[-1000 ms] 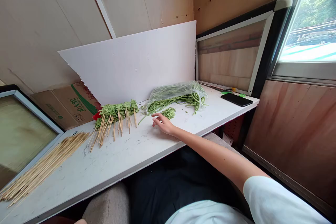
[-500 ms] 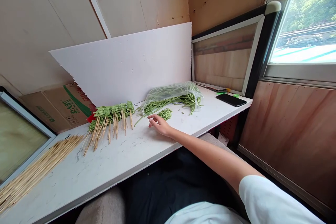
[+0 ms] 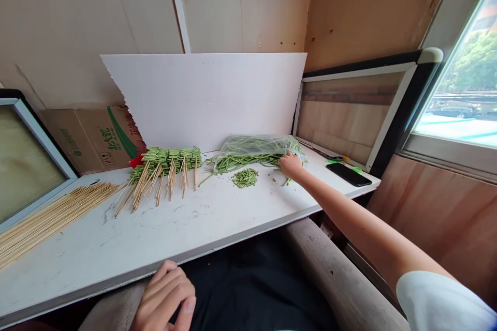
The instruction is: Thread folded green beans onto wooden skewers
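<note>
At the right end of a clear plastic bag (image 3: 254,143), my right hand (image 3: 292,165) is closed on the long green beans (image 3: 248,160) that spill from it. Its fingertips are partly hidden among the stalks. My left hand (image 3: 166,297) is below the table's front edge near my lap, its fingers curled in with nothing visible in them. In front of the bag lies a small heap of cut bean pieces (image 3: 245,178). To the left is a row of skewered green beans (image 3: 171,158), with bare stick ends pointing toward me.
Long bamboo skewers (image 3: 58,214) lie spread on the left of the white table (image 3: 186,232). A black phone (image 3: 348,174) rests at the right, with green-handled scissors (image 3: 355,168) behind it. A white board (image 3: 209,98) and a cardboard box (image 3: 93,137) stand at the back.
My right hand has moved right, from beside the heap of cut pieces to the beans at the bag's right end. My left hand has come into view at the bottom.
</note>
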Available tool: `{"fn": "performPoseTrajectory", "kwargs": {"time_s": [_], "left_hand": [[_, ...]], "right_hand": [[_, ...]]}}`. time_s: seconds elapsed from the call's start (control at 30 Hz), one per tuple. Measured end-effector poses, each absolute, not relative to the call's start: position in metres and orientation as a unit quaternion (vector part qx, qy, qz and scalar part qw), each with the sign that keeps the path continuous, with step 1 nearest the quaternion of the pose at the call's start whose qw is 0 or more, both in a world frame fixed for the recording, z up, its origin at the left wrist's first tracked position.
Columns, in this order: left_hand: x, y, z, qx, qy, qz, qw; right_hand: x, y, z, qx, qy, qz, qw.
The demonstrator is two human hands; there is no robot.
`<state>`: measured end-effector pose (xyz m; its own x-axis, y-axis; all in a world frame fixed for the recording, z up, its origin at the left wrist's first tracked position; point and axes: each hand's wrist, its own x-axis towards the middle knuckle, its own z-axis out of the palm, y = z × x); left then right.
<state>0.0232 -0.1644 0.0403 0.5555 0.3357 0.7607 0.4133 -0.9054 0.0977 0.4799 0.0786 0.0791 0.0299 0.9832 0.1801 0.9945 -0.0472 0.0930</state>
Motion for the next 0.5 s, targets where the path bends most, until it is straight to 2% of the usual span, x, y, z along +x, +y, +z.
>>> {"fn": "performPoseTrajectory", "kwargs": {"time_s": [0.27,0.5], "left_hand": [[0.028,-0.152,0.017,-0.898,-0.198,-0.389,0.053],[0.01,-0.141,0.007,-0.882,-0.233,-0.409,0.011]], "right_hand": [[0.474,0.088,0.083,-0.683,-0.714,-0.109,-0.106],[0.501,0.083,0.137,-0.694,-0.702,-0.122,-0.108]]}}
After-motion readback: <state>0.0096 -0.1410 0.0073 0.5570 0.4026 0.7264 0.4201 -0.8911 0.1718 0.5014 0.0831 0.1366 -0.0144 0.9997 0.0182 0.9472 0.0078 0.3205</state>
